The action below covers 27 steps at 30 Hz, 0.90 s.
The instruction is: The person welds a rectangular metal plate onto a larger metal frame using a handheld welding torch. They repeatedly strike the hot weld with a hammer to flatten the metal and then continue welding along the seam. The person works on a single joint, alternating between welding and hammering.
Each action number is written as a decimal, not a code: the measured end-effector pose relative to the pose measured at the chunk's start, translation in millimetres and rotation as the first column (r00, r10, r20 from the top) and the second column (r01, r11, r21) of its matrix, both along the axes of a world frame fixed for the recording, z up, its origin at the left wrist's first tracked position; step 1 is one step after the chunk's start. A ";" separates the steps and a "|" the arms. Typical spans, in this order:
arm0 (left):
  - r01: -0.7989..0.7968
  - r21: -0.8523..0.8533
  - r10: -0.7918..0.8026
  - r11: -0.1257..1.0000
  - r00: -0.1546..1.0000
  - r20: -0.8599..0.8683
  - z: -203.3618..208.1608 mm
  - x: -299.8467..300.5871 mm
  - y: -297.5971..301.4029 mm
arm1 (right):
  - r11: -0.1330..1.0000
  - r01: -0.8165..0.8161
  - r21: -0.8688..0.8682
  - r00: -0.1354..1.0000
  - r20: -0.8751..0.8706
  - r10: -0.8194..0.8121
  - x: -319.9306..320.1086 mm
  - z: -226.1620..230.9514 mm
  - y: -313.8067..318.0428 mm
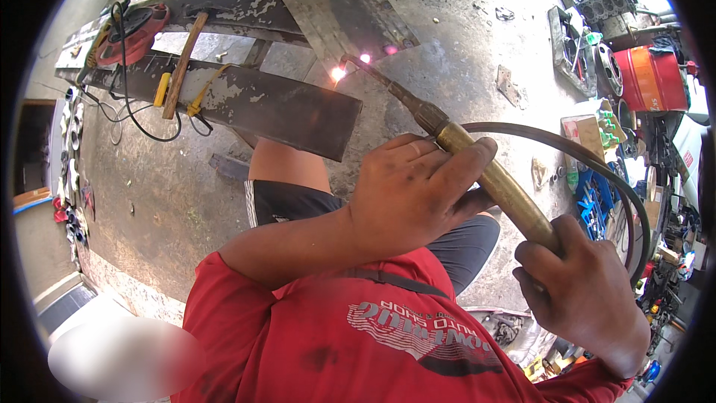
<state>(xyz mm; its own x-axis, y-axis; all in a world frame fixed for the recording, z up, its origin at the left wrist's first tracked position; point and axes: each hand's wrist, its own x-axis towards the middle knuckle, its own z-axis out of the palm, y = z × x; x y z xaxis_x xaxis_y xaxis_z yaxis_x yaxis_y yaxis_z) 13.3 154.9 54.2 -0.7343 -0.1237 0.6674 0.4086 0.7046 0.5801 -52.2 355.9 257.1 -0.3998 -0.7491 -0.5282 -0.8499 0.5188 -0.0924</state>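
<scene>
1. Step in hand: it looks like heating with a torch (514, 190), whose slim nozzle points at the near edge of a metal sheet (343, 11). A white-hot glare (338, 74) sits by the tip; it hides whether the nozzle touches anything.
2. The sheet lies on the far side of the dark beam (291, 108), near its right end.
3. The next move probably calls for a steady tip at an even gap from the edge, with the hose (597, 157) kept free of snags.
4. Left hand (418, 190): fingers wrapped around the front of the brass handle, back of the hand upward; the forearm reaches across from the left, elbow bent.
5. Right hand (582, 276): fingers clamped around the handle's rear end; the forearm rises from the lower right, wrist bent inward.
6. The 2 hands stand well apart along the handle, tilting the torch toward the upper left.
</scene>
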 end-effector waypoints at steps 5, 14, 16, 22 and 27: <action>0.004 0.013 -0.004 1.000 1.000 0.005 0.8 0.0 -0.1 | 0.999 0.034 0.003 0.999 0.012 -0.034 1.5 -0.3 0.9; 0.004 0.022 -0.004 1.000 1.000 -0.008 1.8 -0.6 -0.5 | 1.000 0.009 0.008 1.000 0.004 -0.009 1.6 0.6 -0.9; 0.005 0.033 -0.004 0.999 1.000 -0.014 1.5 -0.8 -0.2 | 1.000 0.016 0.012 1.000 0.004 -0.016 2.7 0.8 -0.9; 0.008 0.071 -0.007 0.997 1.000 -0.025 3.5 -1.2 -1.0 | 0.999 0.025 0.029 1.000 0.011 -0.025 3.2 1.7 -3.1; 0.003 0.074 -0.002 0.997 1.000 -0.016 6.8 0.0 -1.4 | 0.999 0.025 0.029 1.000 0.001 -0.025 4.0 1.8 -3.1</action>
<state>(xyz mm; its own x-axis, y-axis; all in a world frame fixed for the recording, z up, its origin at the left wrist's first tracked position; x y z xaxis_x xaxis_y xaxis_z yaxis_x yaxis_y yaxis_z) 13.3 153.4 61.1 -0.7237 -0.1713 0.6685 0.4202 0.6591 0.6238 -48.2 352.8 258.9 -0.4171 -0.7232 -0.5504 -0.8366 0.5421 -0.0783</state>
